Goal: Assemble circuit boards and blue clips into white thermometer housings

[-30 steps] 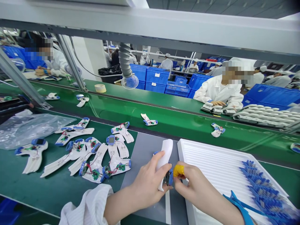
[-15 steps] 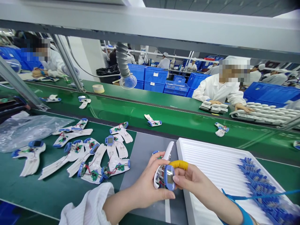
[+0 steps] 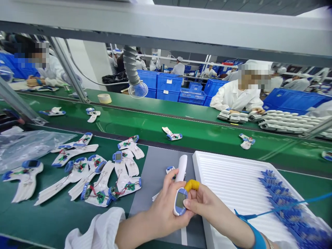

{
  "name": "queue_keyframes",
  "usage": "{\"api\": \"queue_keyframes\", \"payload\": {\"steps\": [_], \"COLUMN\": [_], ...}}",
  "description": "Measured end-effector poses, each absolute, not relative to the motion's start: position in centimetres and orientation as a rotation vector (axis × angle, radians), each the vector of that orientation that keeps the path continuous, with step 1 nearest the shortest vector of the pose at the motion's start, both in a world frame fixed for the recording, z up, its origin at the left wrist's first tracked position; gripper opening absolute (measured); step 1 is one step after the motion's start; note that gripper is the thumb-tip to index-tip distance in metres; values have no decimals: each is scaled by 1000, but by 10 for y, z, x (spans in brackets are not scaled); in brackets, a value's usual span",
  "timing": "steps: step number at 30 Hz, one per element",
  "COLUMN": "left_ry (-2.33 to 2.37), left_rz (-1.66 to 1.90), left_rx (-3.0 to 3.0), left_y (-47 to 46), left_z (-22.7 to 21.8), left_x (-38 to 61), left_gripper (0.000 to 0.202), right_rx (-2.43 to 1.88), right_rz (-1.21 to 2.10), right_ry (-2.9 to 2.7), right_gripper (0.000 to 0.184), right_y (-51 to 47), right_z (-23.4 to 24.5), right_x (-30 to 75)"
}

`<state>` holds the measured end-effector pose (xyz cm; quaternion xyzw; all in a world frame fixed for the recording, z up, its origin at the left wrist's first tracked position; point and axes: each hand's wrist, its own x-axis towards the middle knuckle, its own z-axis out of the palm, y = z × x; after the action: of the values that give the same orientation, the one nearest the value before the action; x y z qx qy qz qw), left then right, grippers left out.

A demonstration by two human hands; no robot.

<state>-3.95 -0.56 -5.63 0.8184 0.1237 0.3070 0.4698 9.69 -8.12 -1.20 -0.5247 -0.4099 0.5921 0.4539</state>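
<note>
My left hand [image 3: 166,207] is wrapped round a white thermometer gun [image 3: 181,183] with a blue-framed display, held over a grey mat [image 3: 155,173]. My right hand [image 3: 204,204], with a yellow cot on one finger, pinches the same gun at its display end. Both hands are closed on it. A blue strap runs from my right wrist [image 3: 255,237]. Several open white gun halves with green boards and wires [image 3: 103,180] lie left of the mat.
A white ribbed tray [image 3: 233,183] holding blue parts [image 3: 287,204] sits at right. A green conveyor [image 3: 197,133] carries loose gun halves. Clear plastic bag [image 3: 28,145] at left. Across the belt, people in white coats handle stacked white shells [image 3: 282,122].
The gun has been turned in my hands: its open inside showed half a second ago, and now the closed shell and display face me. My view shifted slightly.
</note>
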Motion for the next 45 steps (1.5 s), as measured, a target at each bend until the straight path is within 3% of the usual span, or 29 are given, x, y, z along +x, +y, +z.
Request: {"api": "queue_keyframes", "payload": {"steps": [6,9,15,19,29,36,41,45], "left_ry": [562,781,809,818,801,830,874,864], "left_rz": [640,698,817,825,790,806,745,780], "left_rx": [1360,975,875,881,810,795,685,651], "left_y": [-5,1,10,14,18,23,26,25], "left_z": [-54,-45,-32,-31,-33,-34,-31,-28], "left_x": [-39,-38,-41,-47,-53,-59,-66,-66], "left_gripper": [52,54,61,59,53,62,68,60], "right_rx": [-2034,-2282,-2514,-2607,-2603,-2539,-2520,-2636], "right_rz": [737,561,668,606,645,677,731,637], "right_ry": [-1347,-1308,-1516,-1568,-1671,-1748,-1777,-1708], "right_gripper": [42,38,39,30,33,30,40,49], "right_y": [-86,-101,-123,-122,-111,-94,-93,-86], "right_z": [10,12,-32,-47,-47,-40,-35,-26], "right_x": [170,199,159,141,122,107,97,133]}}
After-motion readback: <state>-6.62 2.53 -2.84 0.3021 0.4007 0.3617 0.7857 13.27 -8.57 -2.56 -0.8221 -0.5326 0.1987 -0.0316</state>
